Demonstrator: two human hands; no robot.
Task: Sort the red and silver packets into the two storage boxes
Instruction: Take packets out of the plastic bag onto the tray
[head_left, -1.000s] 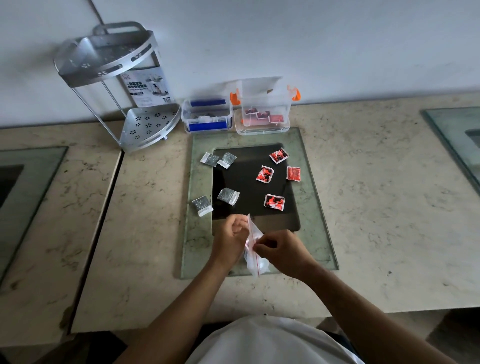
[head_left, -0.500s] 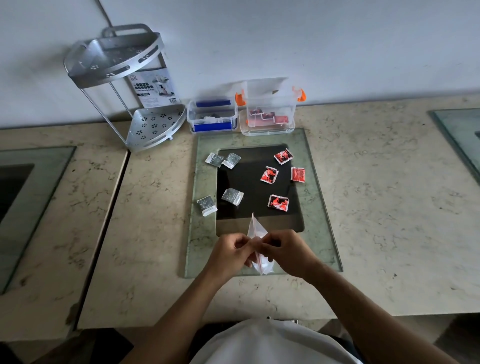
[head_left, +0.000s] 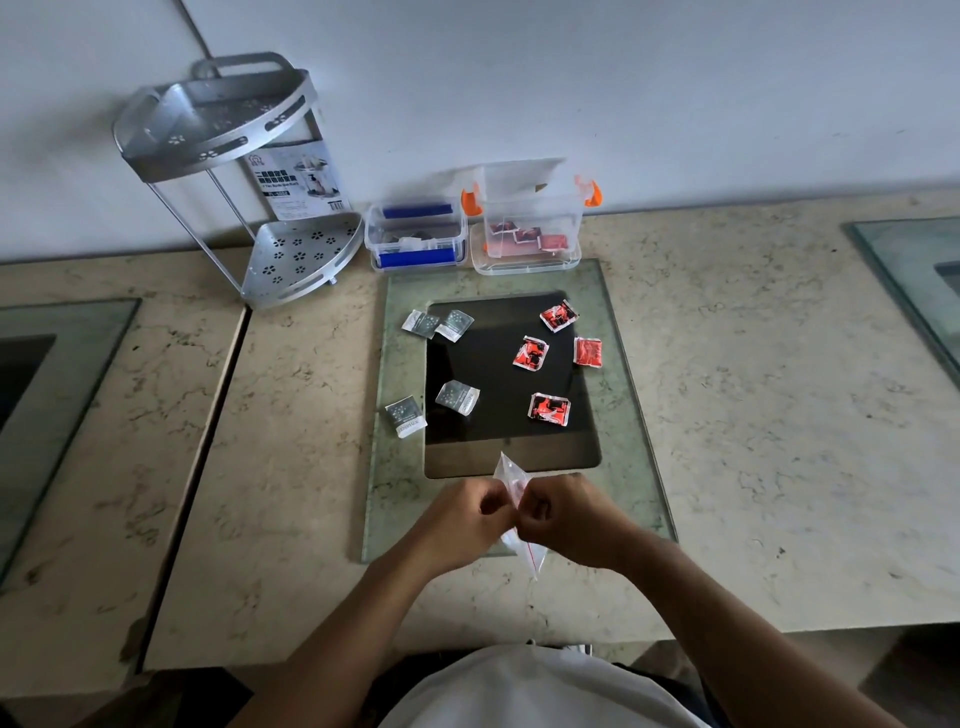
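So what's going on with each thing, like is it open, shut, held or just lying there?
Left hand: pinching the clear zip bag.
Right hand: pinching it too.
Clear zip bag: held up between both hands.
Blue-clip box: open, silvery packets inside.
Orange-clip box: open, red packets inside.
Four silver packets: lying loose on the glass panel.
Four red packets: lying loose, not sorted yet.
Metal corner rack: standing upright.

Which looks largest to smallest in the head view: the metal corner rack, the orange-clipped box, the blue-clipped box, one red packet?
1. Metal corner rack
2. Orange-clipped box
3. Blue-clipped box, somewhat smaller than the orange-clipped one
4. Red packet
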